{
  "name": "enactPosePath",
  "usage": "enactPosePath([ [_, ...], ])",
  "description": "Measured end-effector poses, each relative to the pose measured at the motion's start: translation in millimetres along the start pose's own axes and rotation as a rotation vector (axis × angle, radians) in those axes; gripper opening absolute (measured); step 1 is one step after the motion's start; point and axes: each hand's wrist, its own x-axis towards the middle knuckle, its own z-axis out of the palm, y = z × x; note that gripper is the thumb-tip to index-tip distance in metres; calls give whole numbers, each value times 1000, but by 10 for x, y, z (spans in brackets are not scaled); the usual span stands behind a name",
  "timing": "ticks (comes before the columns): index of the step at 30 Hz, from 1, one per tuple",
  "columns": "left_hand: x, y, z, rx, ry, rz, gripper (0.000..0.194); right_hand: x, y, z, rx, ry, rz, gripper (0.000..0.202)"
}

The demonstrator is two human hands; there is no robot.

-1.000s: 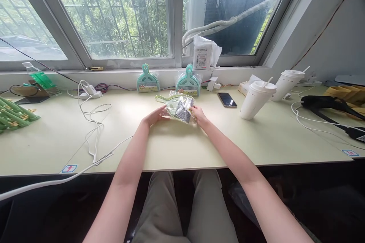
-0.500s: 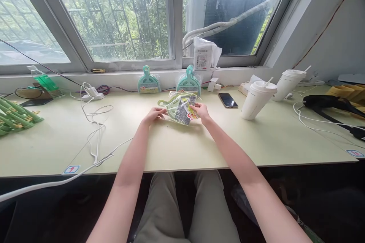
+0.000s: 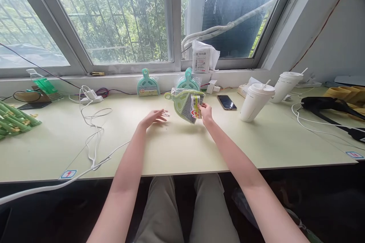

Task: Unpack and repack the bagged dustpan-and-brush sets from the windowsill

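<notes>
A green dustpan and brush set (image 3: 180,105), with a printed label (image 3: 196,107) and clear wrapping on it, is tilted above the desk. My right hand (image 3: 205,113) is closed on its label end, thumb over the label. To its left, my left hand (image 3: 156,117) is held over the desk with fingers apart, not touching the set. A tiny pale scrap lies at those fingertips; I cannot tell what it is. Behind stand two teal dustpan sets, one (image 3: 148,83) by the window wall and another (image 3: 188,80) partly hidden by the green set.
A phone (image 3: 227,102) and two lidded white cups (image 3: 256,102) are to the right. White cables (image 3: 95,129) trail across the left of the desk (image 3: 182,152). Green bundled strips (image 3: 17,119) lie at far left. A wrapped white box (image 3: 202,60) sits on the sill.
My left hand has let go of the dustpan set's handle end and its fingers have spread. The set has shifted slightly right in my right hand, its label now facing me more.
</notes>
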Motion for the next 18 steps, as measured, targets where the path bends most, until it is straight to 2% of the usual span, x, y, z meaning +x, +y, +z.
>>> enactPosePath([
  [2,52,5,130,39,-60,5,58,-28,20,31,-32,-25,-10,28],
  [4,100,-25,185,64,-56,22,51,-56,17,49,-52,-78,-27,29],
  [8,124,-106,119,84,34,18,45,-95,-25,48,-11,-106,-38,27],
  [13,135,-109,98,13,117,45,54,-95,-61,23,-33,-67,-83,29],
  [18,216,-108,119,-75,250,155,60,-107,-77,38,-68,-281,-93,42],
])
